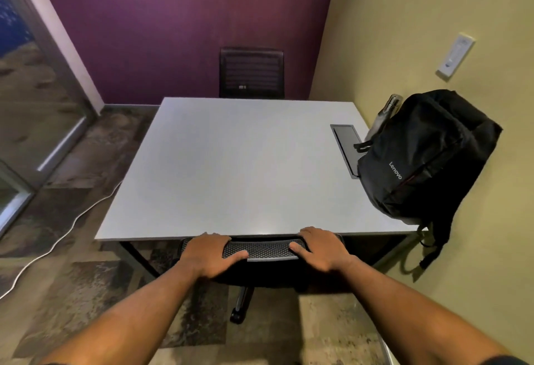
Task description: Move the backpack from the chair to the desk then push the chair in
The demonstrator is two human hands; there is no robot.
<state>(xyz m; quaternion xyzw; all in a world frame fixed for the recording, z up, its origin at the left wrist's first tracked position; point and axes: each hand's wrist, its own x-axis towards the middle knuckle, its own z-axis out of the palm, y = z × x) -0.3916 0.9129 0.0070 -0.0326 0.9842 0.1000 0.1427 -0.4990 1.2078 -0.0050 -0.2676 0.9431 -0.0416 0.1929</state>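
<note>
The black backpack (427,156) stands upright on the right side of the grey desk (231,168), leaning against the yellow wall, with a metal bottle (385,116) in its side pocket. The black mesh chair (261,249) sits at the desk's near edge, its backrest top close against the desk and its seat hidden underneath. My left hand (211,254) grips the left end of the backrest top. My right hand (320,249) grips the right end.
A second black chair (251,72) stands at the far side against the purple wall. A dark cable hatch (345,145) is set into the desk near the backpack. A white cable (66,228) runs over the carpet at left. Glass door at far left.
</note>
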